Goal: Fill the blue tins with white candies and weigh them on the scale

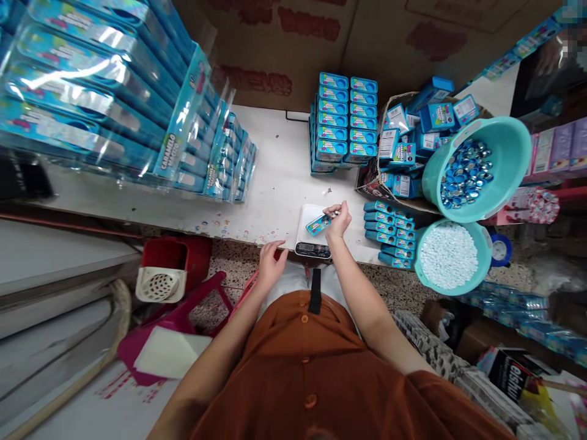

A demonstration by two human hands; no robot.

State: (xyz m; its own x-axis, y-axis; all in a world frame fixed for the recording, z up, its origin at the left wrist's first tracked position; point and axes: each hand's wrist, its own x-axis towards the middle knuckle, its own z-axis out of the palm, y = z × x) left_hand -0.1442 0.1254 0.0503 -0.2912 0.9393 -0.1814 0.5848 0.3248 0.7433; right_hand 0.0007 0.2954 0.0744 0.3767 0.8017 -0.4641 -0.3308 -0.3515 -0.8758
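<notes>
A small blue candy box (316,225) with a dark round opening lies tilted on a white digital scale (303,215) at the table's front edge. My right hand (338,221) is closed over the box's opening end, with a few small white candies (336,212) at its fingertips. Whether the fingers also touch the box is hard to make out. My left hand (272,264) is just left of the scale by the table edge, its fingers apart and nothing in them.
Stacked blue boxes (332,148) stand behind the scale, with more rows (389,235) to its right. A carton (385,194) holds loose boxes. Turquoise tubs contain silvery-blue lids (465,177) and white candies (449,253). Plastic-wrapped packs (174,146) fill the left side.
</notes>
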